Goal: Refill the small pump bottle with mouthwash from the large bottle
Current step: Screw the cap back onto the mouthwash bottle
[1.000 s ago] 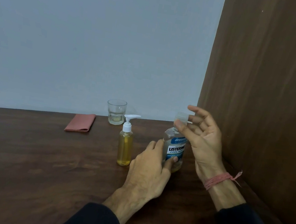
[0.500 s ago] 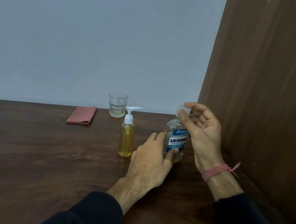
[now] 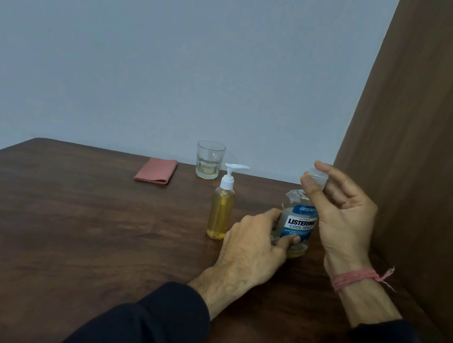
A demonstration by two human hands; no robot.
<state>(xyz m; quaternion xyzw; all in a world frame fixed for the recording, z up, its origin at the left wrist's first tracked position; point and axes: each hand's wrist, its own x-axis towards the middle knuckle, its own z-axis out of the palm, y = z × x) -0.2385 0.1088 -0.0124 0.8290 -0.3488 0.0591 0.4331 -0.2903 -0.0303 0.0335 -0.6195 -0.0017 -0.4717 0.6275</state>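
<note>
Head camera footage looks down over a dark brown wooden table (image 3: 61, 234) set against a pale grey-blue wall (image 3: 165, 43), with a tall brown wood-grain panel (image 3: 437, 145) rising along the right side. Standing upright on the table toward the right is the large clear plastic mouthwash bottle with a blue and white label (image 3: 298, 227), holding a shallow layer of yellowish liquid at its bottom. The left hand (image 3: 254, 250) wraps around the lower left side of this bottle, thumb pressed across the front just below the label, gripping it against the tabletop. The right hand (image 3: 340, 216) is raised beside and above the bottle's neck, its thumb and fingertips pinched closed on a small clear plastic cap (image 3: 317, 177), which sits above the neck; whether the cap touches the neck cannot be told. A pink thread band (image 3: 356, 278) circles the right wrist, and both forearms wear dark sleeves (image 3: 153, 328). Just to the left of the large bottle, apart from the left hand, stands the small clear pump bottle with a white pump top (image 3: 223, 203), filled nearly to its shoulder with yellow liquid. Behind it, near the wall, sits a clear drinking glass (image 3: 209, 160) with a little pale liquid, and further left lies a folded reddish-pink cloth (image 3: 156, 171).
</note>
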